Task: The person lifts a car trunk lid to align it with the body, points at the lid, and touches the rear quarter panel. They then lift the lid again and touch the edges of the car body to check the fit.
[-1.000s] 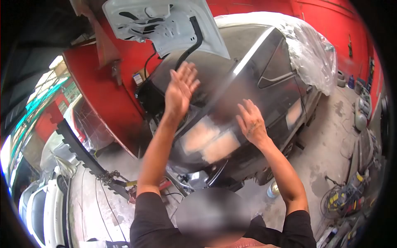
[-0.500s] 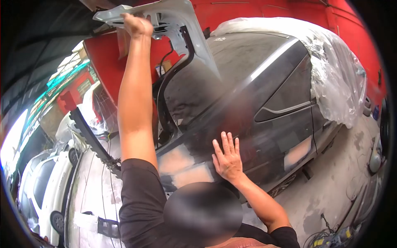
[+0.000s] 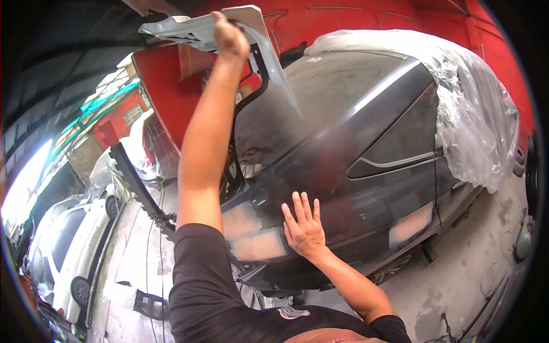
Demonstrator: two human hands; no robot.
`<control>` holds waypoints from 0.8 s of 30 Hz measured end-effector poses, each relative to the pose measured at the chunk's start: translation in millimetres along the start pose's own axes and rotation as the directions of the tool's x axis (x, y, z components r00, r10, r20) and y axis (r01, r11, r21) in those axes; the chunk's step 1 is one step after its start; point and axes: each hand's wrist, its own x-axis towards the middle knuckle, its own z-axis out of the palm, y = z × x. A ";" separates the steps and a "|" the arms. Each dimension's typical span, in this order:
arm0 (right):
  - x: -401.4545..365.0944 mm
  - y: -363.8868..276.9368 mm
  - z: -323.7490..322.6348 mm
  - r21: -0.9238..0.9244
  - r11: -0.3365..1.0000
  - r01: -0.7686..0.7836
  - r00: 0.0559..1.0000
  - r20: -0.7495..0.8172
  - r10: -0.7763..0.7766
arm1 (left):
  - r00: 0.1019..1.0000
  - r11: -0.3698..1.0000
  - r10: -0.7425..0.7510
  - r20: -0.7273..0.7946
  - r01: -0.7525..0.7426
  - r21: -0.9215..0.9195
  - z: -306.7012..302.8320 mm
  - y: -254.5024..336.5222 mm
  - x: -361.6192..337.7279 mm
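The trunk lid (image 3: 260, 23) of a dark car stands raised at the top of the head view, its pale inner side facing me. My left hand (image 3: 231, 39) reaches up to this lid and grips near its edge; part of the fingers is hidden. Lower down, my right hand (image 3: 304, 231) lies flat with fingers spread on the car's dark rear side panel (image 3: 337, 200). Light sanded or filled patches (image 3: 260, 244) show on the panel just left of that hand. Another pale patch (image 3: 412, 224) is further right.
Clear plastic sheeting (image 3: 477, 120) drapes over the front part of the car. A white car (image 3: 71, 251) is parked at the left. A dark strip-like part (image 3: 134, 177) stands nearby. Cables run over the concrete floor (image 3: 457, 257). Behind is a red wall (image 3: 372, 17).
My left hand has shifted right along the trunk lid. My right hand stays spread on the panel, slightly nearer the pale patches. The view has shifted a little.
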 end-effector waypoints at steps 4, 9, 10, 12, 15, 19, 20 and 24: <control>-0.5 3.1 -3.7 0.013 1.000 0.012 1.000 -0.019 -0.012 | 0.984 0.992 -0.125 -0.123 0.120 -0.049 -1.6 65.3 14.0; -2.6 5.5 -4.5 0.025 1.000 0.014 0.999 -0.039 -0.013 | 0.989 0.997 0.078 -0.127 -0.074 0.036 -44.7 59.6 43.7; -2.4 5.8 -4.6 0.023 1.000 0.020 0.999 -0.037 -0.019 | 0.998 0.999 0.018 -0.062 -0.019 -0.027 -33.2 60.0 36.8; -1.8 6.2 -4.0 0.022 1.000 0.015 0.999 -0.051 -0.014 | 0.993 0.992 -0.118 -0.006 0.118 -0.041 -14.7 57.0 25.8; -2.3 4.6 -4.1 0.041 0.999 0.011 0.998 -0.056 -0.009 | 0.972 0.979 -0.202 0.122 0.197 0.054 31.7 46.7 -31.4; -0.9 3.8 -6.0 0.057 0.998 -0.009 0.999 -0.045 0.011 | 0.894 0.864 -0.303 0.330 0.112 0.490 50.8 36.1 -101.8; -1.5 3.9 -4.6 0.066 0.998 -0.013 0.998 -0.056 0.017 | 0.883 0.856 -0.334 0.330 0.138 0.498 75.7 40.3 -143.2; -1.3 3.1 -5.3 0.056 0.998 -0.027 0.998 -0.061 0.030 | 0.487 0.797 -0.399 0.777 -0.236 0.556 86.4 56.3 -282.1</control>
